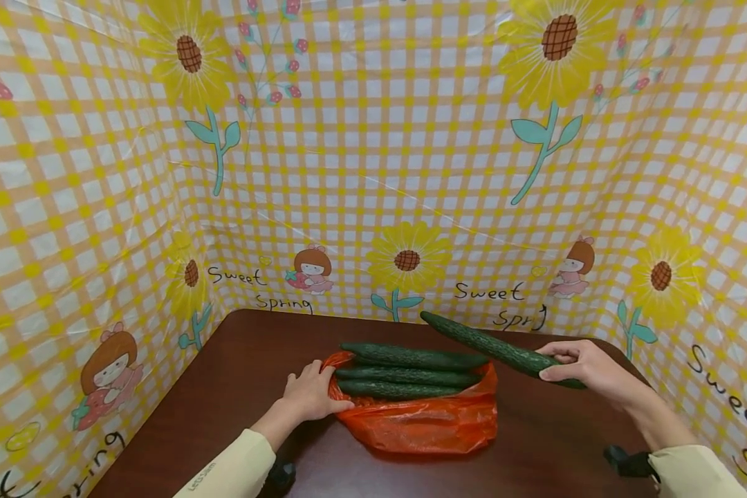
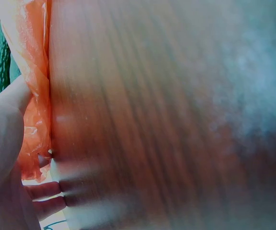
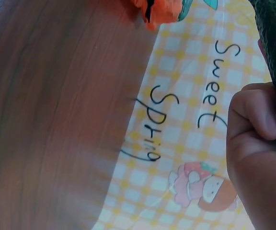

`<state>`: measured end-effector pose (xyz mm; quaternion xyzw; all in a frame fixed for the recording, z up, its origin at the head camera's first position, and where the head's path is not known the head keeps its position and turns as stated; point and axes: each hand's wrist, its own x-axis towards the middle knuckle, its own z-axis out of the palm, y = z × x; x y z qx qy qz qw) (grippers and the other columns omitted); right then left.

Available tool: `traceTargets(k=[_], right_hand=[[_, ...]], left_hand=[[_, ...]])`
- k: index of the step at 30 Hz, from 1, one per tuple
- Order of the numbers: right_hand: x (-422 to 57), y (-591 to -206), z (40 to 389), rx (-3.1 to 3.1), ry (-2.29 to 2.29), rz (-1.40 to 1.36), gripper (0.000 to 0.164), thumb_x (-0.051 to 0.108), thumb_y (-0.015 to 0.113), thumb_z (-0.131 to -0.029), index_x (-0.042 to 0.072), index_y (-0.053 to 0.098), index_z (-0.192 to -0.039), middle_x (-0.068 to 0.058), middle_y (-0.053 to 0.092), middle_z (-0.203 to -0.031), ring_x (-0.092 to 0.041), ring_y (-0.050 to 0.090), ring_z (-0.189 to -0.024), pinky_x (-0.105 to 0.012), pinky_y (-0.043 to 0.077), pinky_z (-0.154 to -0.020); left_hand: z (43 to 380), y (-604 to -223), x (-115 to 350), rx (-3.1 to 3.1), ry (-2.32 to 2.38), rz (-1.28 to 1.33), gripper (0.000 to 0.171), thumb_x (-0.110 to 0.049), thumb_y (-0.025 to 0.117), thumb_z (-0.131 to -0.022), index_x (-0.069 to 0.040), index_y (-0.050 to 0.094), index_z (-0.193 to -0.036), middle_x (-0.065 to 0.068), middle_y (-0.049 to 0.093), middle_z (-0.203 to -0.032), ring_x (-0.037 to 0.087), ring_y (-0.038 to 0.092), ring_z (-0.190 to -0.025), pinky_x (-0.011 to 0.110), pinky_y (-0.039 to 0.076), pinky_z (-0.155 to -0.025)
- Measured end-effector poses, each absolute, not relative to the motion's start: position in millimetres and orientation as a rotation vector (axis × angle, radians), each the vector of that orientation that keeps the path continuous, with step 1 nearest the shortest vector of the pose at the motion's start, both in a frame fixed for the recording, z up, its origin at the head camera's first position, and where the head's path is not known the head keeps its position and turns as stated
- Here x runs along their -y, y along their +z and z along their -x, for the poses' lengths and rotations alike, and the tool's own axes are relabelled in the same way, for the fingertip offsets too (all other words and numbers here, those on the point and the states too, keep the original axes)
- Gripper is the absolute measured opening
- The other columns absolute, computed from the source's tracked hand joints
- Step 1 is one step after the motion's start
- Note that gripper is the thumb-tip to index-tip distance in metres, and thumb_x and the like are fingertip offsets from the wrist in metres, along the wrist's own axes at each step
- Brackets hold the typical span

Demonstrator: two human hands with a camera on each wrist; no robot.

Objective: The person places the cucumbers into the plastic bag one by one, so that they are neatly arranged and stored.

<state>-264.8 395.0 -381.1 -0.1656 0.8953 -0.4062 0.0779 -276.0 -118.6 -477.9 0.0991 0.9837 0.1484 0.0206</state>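
My right hand (image 1: pixel 575 363) grips a long dark green cucumber (image 1: pixel 485 340) near one end, its other end pointing up and left above the table. The right wrist view shows the fingers curled round that cucumber (image 3: pixel 274 43). An orange-red plastic bag (image 1: pixel 423 425) lies mid-table with its mouth spread. Several more cucumbers (image 1: pixel 404 374) lie side by side in it. At the bag's left end, my left hand (image 1: pixel 311 393) holds the edge, thumb along the front rim. In the left wrist view the thumb tip is hidden behind the orange plastic (image 2: pixel 35 62).
The dark brown wooden table (image 1: pixel 224 387) is walled at the back and both sides by yellow checked cloth (image 1: pixel 361 180) with printed sunflowers. Black straps (image 1: pixel 629 462) sit at both wrists, by the cream sleeves (image 1: pixel 697 470).
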Motion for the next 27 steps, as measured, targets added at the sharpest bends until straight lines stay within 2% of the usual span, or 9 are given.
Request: traceTargets(k=[13, 27], right_hand=[[-356.7, -378.9, 289.6, -2.549, -1.207, 0.645, 0.046, 0.022, 0.071, -0.093, 0.0, 0.062, -0.132, -0.035, 0.04, -0.151, -0.065, 0.028, -0.138, -0.063, 0.046, -0.098], [-320.9, -386.5, 310.3, -2.473, -1.144, 0.74, 0.049, 0.024, 0.074, -0.09, 0.0, 0.063, -0.132, -0.031, 0.052, -0.143, -0.059, 0.034, -0.138, -0.065, 0.042, -0.102]], left_hand=[[279.3, -476.4, 118.8, -3.057, 0.443, -0.308, 0.092, -0.069, 0.071, -0.08, -0.012, 0.049, -0.149, 0.02, 0.037, -0.157, 0.039, 0.037, -0.144, 0.068, 0.027, -0.112], [278.0, -475.9, 121.2, -3.056, 0.446, -0.311, 0.093, -0.07, 0.07, -0.08, -0.012, 0.049, -0.149, 0.02, 0.037, -0.157, 0.038, 0.037, -0.144, 0.068, 0.027, -0.111]])
